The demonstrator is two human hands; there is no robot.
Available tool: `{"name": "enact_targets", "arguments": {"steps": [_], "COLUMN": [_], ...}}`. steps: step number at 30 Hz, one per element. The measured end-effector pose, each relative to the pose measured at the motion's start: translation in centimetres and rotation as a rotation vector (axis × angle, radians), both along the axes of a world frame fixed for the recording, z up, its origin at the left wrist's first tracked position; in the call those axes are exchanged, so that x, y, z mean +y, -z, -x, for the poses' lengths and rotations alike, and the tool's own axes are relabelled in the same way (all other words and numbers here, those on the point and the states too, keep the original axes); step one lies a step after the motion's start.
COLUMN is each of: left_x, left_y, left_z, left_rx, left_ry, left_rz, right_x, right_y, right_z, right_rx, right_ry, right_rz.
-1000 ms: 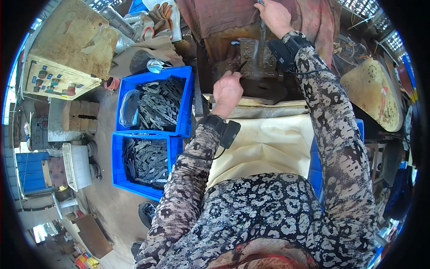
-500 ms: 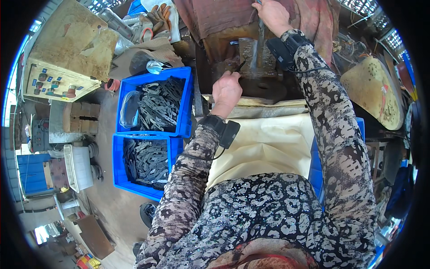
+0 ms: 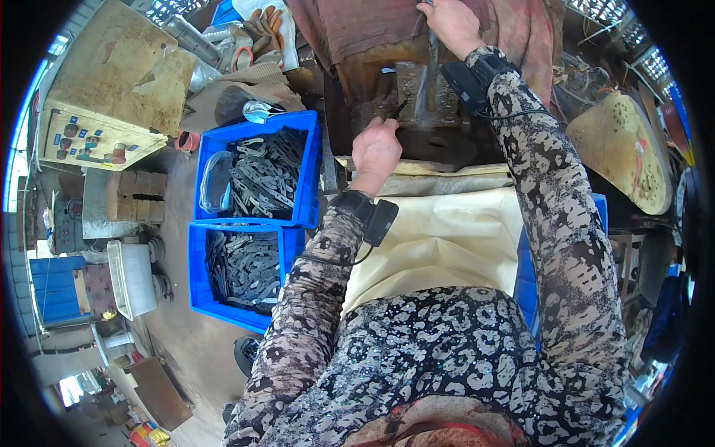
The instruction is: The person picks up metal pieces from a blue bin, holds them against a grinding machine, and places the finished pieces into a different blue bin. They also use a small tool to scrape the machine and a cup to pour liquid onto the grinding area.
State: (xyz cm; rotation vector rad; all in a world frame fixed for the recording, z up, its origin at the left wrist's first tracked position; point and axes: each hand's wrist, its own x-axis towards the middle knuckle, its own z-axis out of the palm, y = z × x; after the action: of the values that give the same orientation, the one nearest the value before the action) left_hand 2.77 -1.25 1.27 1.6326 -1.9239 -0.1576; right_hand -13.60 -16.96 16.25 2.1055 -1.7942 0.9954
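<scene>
My left hand is closed on a thin dark metal piece, whose tip sticks out past the fingers. It is held at the left side of a wet, brown work recess, beside a dark round disc. My right hand is closed at the top of the view, next to a reddish-brown cloth. Its fingers pinch a small bluish end, mostly hidden. Just below that hand a stream of water runs down into the recess.
Two blue crates with several dark flat metal pieces stand at my left. A control box with knobs is farther left. A cream apron covers my lap. At the right stands a stained pale board.
My right hand has shifted very slightly to the left. The left hand and the metal piece in it stay nearly in place.
</scene>
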Motion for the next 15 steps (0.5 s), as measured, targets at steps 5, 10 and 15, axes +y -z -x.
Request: {"name": "enact_targets", "arguments": {"steps": [5, 10, 15], "left_x": [-0.10, -0.08, 0.03], "left_y": [0.09, 0.12, 0.09], "left_z": [-0.04, -0.10, -0.07], "left_rx": [-0.008, -0.009, 0.001], "left_ry": [0.002, 0.004, -0.008], "left_rz": [-0.032, -0.029, -0.007], "right_x": [-0.03, -0.13, -0.09], "right_y": [0.07, 0.10, 0.06], "right_z": [0.01, 0.06, 0.10], "right_rx": [-0.007, -0.004, -0.021], "right_ry": [-0.013, -0.026, -0.029], "right_rz": [0.008, 0.012, 0.008]}}
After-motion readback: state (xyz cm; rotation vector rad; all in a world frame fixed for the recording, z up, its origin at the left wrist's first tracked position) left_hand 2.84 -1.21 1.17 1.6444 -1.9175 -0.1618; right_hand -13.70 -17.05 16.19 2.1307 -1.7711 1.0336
